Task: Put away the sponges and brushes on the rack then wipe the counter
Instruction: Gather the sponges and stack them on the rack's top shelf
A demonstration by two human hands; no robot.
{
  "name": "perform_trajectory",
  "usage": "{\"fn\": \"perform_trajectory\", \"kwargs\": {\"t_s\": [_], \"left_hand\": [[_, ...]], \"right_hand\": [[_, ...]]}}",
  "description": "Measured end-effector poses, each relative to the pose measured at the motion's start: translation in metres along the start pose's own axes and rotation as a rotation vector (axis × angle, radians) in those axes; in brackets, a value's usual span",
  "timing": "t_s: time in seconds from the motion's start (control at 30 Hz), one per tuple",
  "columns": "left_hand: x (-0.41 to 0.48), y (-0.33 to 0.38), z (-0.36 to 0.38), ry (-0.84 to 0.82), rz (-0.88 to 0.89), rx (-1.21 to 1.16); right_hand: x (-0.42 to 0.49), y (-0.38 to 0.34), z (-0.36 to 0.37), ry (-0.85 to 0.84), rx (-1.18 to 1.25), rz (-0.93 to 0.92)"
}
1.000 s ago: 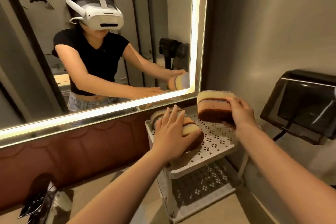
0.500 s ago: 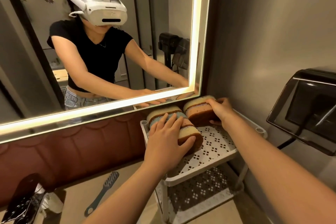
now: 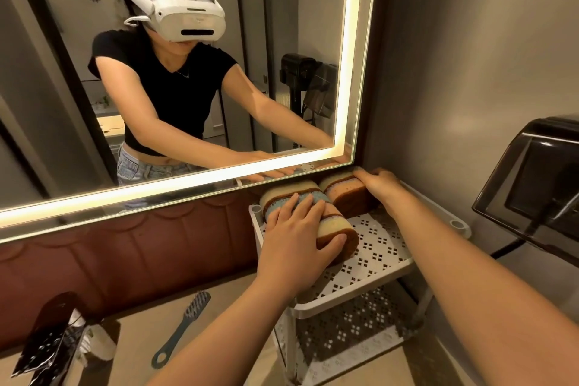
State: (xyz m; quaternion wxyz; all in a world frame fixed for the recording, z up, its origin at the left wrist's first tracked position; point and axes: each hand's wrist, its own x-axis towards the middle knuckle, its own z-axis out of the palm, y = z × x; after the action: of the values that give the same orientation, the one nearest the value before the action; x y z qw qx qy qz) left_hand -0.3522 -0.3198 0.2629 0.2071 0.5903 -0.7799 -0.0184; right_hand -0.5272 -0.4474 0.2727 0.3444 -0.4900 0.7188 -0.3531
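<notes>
Brush (image 3: pixel 180 332): a teal one with a ring handle, lying flat on the counter (image 3: pixel 225 291), left of the rack (image 3: pixel 385 247) and lower than its top shelf. No hand is on it.
Long axis: diagonal. The bristle head points toward the mirror wall and the ring end toward the counter's near edge.
Nearer hand: the left, by my reading, since its forearm passes just right of the brush. The right hand would have to cross over.
Left hand (image 3: pixel 297 238): spread flat on the front sponges (image 3: pixel 336 230) at the top shelf's left side. Its fingers are straight and pressing, with the thumb along the near face.
Right hand (image 3: pixel 380 186): fingers curled round the back-right sponge (image 3: pixel 346 194), which it holds at the shelf's back corner under the mirror (image 3: pixel 188 185) frame. I cannot tell whether that sponge rests on the shelf.
Sponges: all on the top shelf, packed touching side by side. The lower shelf shows nothing on it.
Step in hand: seating the last sponge, as I judge it.
Next move: probably the left hand drops down and leftward to the handle and approaches across the long axis.
Risk: lifting the flat hand may let the front sponges tip.
</notes>
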Motion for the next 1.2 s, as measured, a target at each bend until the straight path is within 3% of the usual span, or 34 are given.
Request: {"fn": "perform_trajectory", "kwargs": {"t_s": [0.13, 0.3, 0.5, 0.67, 0.87, 1.03, 1.2], "left_hand": [[0.0, 0.0, -0.001, -0.002, -0.003, 0.005], [0.001, 0.0, -0.002, -0.025, 0.0, -0.002], [-0.013, 0.006, -0.02, 0.116, 0.012, -0.308], [-0.058, 0.006, -0.059, 0.043, 0.056, -0.392], [-0.13, -0.024, -0.098, -0.203, -0.025, -0.295], [-0.205, -0.059, -0.112, -0.396, -0.134, -0.187], [-0.288, -0.093, -0.122, -0.451, -0.29, -0.141]], "right_hand": [[-0.009, -0.003, 0.0, 0.078, -0.071, -0.033], [-0.03, -0.008, -0.006, 0.112, -0.332, -0.11], [-0.09, -0.016, -0.018, 0.183, -0.425, -0.391], [-0.155, -0.029, -0.023, 0.039, -0.383, -0.585], [-0.231, -0.03, 0.006, -0.204, -0.395, -0.69], [-0.293, -0.011, 0.058, -0.37, -0.46, -0.7], [-0.354, 0.011, 0.114, -0.512, -0.551, -0.682]]}}
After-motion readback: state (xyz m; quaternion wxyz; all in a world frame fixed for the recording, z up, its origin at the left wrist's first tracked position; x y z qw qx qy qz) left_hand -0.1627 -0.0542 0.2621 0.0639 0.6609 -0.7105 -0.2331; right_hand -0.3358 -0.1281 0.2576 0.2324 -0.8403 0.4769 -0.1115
